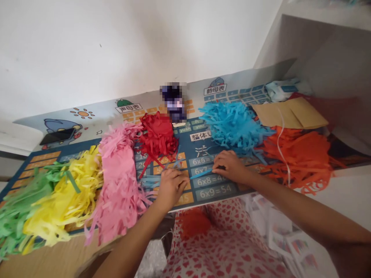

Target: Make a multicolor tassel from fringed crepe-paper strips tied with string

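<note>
"Right hand (228,166), what's it doing?"

"Fingers curl down, narrowly pinching a thin blue paper strip (201,174) on the printed times-table mat (213,192)."

"And the left hand (171,188)?"

"Curled, knuckles up, resting on the mat, near the red paper fringe (158,135). Whether it grips anything, I cannot tell."

"What's around them?"

"Farther off, blue fringe (234,127); right, orange fringe (298,162); left, pink fringe (118,185), then yellow fringe (65,197) and green fringe (26,204)."
</note>
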Available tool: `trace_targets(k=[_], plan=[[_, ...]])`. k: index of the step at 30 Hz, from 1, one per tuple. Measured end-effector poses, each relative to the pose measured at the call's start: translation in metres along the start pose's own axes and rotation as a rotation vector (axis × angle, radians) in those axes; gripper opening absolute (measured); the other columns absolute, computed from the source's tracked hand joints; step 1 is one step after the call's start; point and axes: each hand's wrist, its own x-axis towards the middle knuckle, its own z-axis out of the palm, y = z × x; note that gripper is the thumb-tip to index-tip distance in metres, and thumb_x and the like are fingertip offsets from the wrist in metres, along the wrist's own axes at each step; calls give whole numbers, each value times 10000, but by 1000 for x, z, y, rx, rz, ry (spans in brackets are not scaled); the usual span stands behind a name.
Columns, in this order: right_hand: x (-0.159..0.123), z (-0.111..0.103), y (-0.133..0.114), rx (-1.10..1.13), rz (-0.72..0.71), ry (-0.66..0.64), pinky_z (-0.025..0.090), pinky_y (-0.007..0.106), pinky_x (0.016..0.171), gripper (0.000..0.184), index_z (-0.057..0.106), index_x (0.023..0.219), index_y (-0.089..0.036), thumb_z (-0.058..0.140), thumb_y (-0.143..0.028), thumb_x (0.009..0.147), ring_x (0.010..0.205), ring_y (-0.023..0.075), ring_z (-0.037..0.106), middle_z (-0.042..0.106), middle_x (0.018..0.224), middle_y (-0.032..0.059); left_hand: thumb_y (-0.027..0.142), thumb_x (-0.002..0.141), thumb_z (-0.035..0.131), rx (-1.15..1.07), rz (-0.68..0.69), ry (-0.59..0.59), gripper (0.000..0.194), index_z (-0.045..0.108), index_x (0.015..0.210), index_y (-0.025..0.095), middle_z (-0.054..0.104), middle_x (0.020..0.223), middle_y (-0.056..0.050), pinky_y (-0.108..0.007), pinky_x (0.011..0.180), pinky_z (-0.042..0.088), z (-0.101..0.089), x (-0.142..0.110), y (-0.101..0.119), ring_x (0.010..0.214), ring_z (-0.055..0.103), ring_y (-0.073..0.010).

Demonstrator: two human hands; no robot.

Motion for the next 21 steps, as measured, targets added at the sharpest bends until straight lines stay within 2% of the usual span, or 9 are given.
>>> trace_targets(k=[6,13,21], plan=[[1,-3,-1,24,50,-19,280,351,810,118,728,787,-237,708,-338,847,891,193,552,678,881,22,255,831,691,-101,-176,-60,64,733,784,246,704,848,-17,-354,805,418,-4,-5,-3,831,621,-182],[6,-7,-7,24,124,-59,274,353,808,97,716,752,-232,715,-298,824,887,195,546,666,849,15,321,845,680,-6,-262,-45,115,730,771,249,692,838,-12,-361,790,369,-5,-4,8,856,600,-199],[10,-7,-10,-20,168,-116,272,348,789,99,713,733,-234,716,-298,809,883,199,540,668,850,16,318,841,649,95,-326,-152,136,719,745,252,713,896,-17,-389,819,341,-11,8,18,904,604,-231]])
